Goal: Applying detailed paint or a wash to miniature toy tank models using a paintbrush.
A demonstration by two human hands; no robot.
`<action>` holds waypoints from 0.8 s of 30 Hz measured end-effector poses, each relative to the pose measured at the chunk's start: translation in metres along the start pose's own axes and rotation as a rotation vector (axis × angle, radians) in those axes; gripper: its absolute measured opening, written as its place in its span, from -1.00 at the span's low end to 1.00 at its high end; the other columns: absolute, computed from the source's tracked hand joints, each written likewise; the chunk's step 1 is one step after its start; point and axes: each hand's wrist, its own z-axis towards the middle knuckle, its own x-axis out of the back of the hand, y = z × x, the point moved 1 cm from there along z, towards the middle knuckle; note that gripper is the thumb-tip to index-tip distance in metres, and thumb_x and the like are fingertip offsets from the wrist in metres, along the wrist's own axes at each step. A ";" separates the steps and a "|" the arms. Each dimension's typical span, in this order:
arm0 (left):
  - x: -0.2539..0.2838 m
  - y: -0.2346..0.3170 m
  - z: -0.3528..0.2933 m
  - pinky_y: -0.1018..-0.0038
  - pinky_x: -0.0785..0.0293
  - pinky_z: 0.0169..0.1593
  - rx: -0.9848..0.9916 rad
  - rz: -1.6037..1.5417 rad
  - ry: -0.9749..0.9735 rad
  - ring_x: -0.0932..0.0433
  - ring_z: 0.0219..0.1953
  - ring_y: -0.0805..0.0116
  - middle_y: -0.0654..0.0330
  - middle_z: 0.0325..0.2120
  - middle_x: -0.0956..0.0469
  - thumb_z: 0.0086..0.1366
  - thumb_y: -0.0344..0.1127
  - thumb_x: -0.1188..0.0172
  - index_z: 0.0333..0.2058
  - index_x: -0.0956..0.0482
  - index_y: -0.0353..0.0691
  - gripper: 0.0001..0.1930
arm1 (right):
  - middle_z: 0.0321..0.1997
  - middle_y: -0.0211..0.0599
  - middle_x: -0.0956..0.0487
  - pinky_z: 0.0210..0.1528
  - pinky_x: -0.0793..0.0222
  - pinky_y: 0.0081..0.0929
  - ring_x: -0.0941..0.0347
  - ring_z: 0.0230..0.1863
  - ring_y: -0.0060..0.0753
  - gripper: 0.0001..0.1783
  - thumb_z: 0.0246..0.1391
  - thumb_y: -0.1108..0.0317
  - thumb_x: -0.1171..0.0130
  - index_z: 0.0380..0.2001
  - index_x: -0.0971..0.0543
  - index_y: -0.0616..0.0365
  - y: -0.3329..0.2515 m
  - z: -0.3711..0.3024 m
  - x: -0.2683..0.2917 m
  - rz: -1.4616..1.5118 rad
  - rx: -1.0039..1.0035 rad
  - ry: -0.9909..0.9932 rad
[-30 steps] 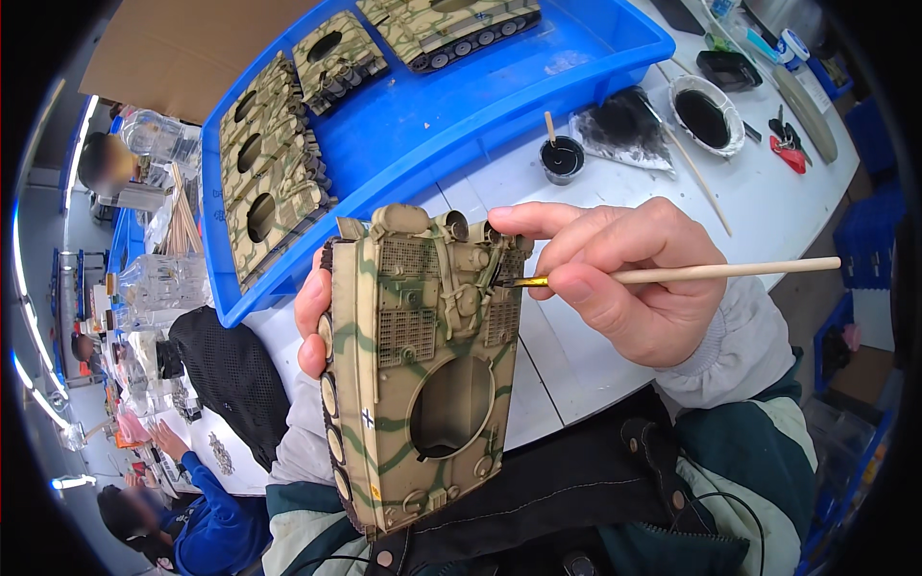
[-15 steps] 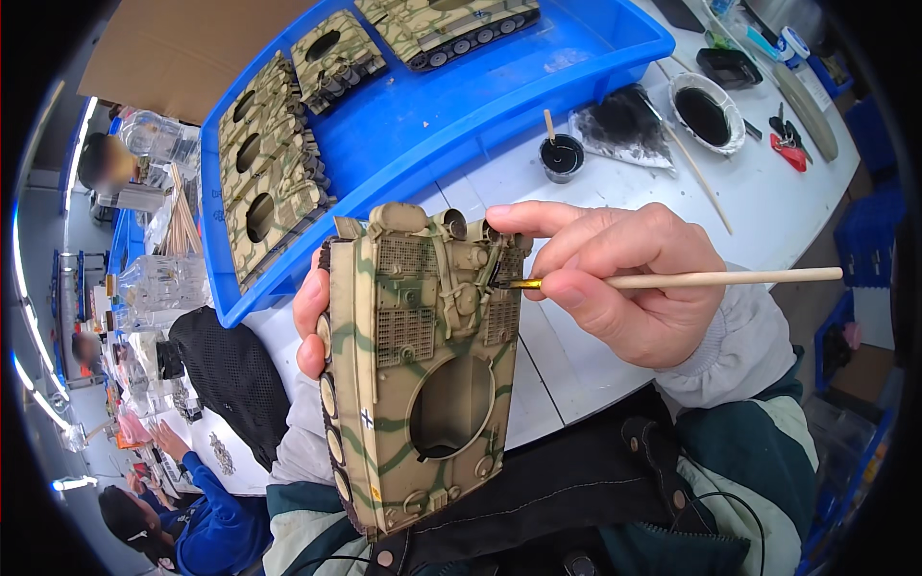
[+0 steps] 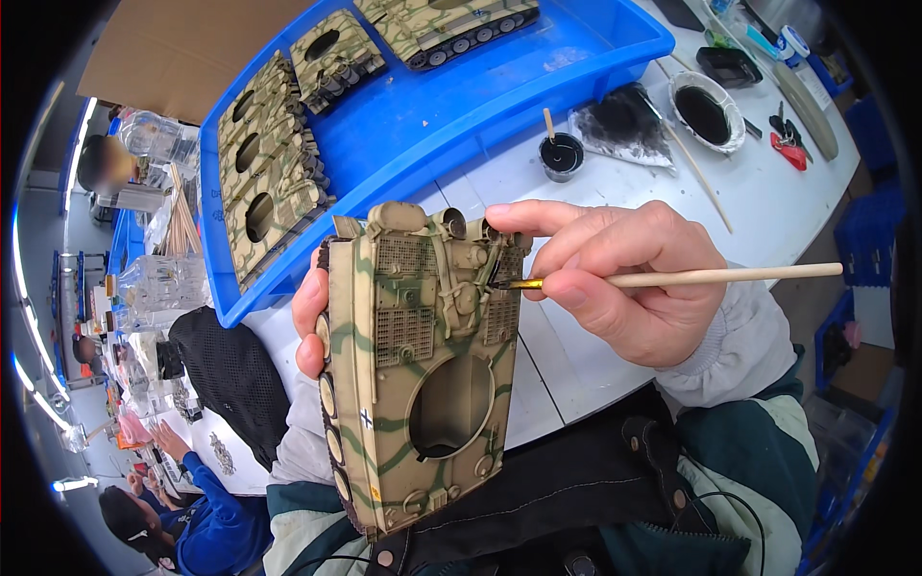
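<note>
A model tank hull point(image 3: 389, 394) in tan and green camouflage stands tilted up in front of me, a round hole in its deck. My left hand point(image 3: 309, 322) grips it from the left side; most of that hand is behind the hull. Between thumb and fingers my right hand point(image 3: 624, 278) pinches a thin paintbrush point(image 3: 740, 275) with a pale wooden handle. The dark brush tip touches the rear deck near the grilles. The right index fingertip rests against the hull's upper edge.
Behind the hull lies a blue tray point(image 3: 451, 144) with several similar hulls point(image 3: 274, 178). A small cup of black paint point(image 3: 561, 156), a stained bag point(image 3: 624, 130) and a bowl of black liquid point(image 3: 706, 113) sit at right. Black mesh cloth point(image 3: 230, 370) is at left; a co-worker in blue point(image 3: 221, 518) sits beyond.
Almost nothing differs; the brush and both hands stay nearly in place on the hull.
</note>
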 end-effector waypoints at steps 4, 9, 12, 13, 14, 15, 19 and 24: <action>0.001 0.000 0.001 0.24 -0.28 0.15 -0.040 0.055 -0.024 -0.41 0.00 0.23 -0.05 -0.05 -0.39 0.23 0.01 0.06 -0.03 -0.27 -0.35 -0.47 | -0.53 -0.33 -0.54 -0.02 -0.45 -0.18 -0.51 -0.51 -0.48 -0.91 0.00 0.57 -0.17 -0.43 -0.45 0.25 -0.001 0.000 -0.001 0.001 -0.007 -0.006; 0.002 -0.005 0.000 0.13 -0.31 0.13 -0.071 0.008 -0.003 -0.40 0.01 0.07 -0.13 -0.02 -0.36 0.23 0.03 0.07 0.02 -0.24 -0.37 -0.42 | -0.54 -0.34 -0.54 -0.03 -0.45 -0.17 -0.50 -0.52 -0.49 -0.91 0.00 0.58 -0.17 -0.44 -0.45 0.25 0.001 -0.001 0.001 -0.009 -0.007 -0.003; 0.002 -0.009 -0.001 0.07 -0.32 0.12 -0.112 -0.005 0.026 -0.39 0.03 -0.03 -0.17 -0.01 -0.34 0.23 0.05 0.08 0.05 -0.21 -0.38 -0.39 | -0.54 -0.33 -0.54 -0.03 -0.46 -0.17 -0.50 -0.53 -0.51 -0.91 0.00 0.59 -0.16 -0.44 -0.44 0.25 0.001 -0.001 0.001 -0.021 -0.007 -0.010; 0.003 -0.011 -0.001 0.05 -0.33 0.11 -0.122 -0.015 0.032 -0.39 0.03 -0.06 -0.19 0.00 -0.33 0.23 0.05 0.08 0.06 -0.20 -0.39 -0.38 | -0.54 -0.33 -0.54 -0.03 -0.46 -0.17 -0.50 -0.53 -0.51 -0.91 0.00 0.59 -0.16 -0.44 -0.44 0.25 0.001 -0.002 0.002 -0.025 -0.009 -0.009; 0.002 -0.012 -0.002 0.02 -0.34 0.11 -0.142 -0.034 0.049 -0.38 0.03 -0.09 -0.20 0.01 -0.33 0.23 0.06 0.09 0.07 -0.19 -0.39 -0.37 | -0.55 -0.33 -0.54 -0.03 -0.46 -0.17 -0.50 -0.53 -0.51 -0.91 0.00 0.60 -0.16 -0.45 -0.44 0.25 0.001 -0.003 0.003 -0.021 -0.013 0.001; -0.001 -0.010 -0.002 0.02 -0.34 0.11 -0.146 -0.026 0.050 -0.38 0.03 -0.09 -0.20 0.01 -0.33 0.23 0.06 0.09 0.07 -0.19 -0.39 -0.37 | -0.55 -0.33 -0.54 -0.04 -0.46 -0.17 -0.50 -0.52 -0.51 -0.91 0.00 0.60 -0.16 -0.45 -0.44 0.25 0.000 -0.001 0.001 -0.009 -0.011 0.005; -0.003 -0.005 -0.004 0.06 -0.35 0.10 -0.171 0.050 0.073 -0.39 0.02 -0.05 -0.19 0.00 -0.34 0.23 0.04 0.09 0.06 -0.21 -0.39 -0.39 | -0.56 -0.24 -0.49 0.08 -0.28 0.17 -0.48 -0.46 -0.45 -0.87 0.09 0.64 0.05 -0.34 -0.28 0.20 -0.005 0.005 0.007 -0.064 -0.030 -0.187; 0.015 -0.012 -0.014 0.17 -0.37 0.10 -0.258 -0.038 0.116 -0.42 -0.01 0.04 -0.15 -0.04 -0.37 0.24 0.03 0.09 0.04 -0.23 -0.37 -0.42 | -0.56 -0.24 -0.48 0.06 -0.29 0.18 -0.47 -0.47 -0.46 -0.87 0.10 0.63 0.05 -0.33 -0.28 0.19 -0.005 0.005 0.006 -0.099 -0.026 -0.187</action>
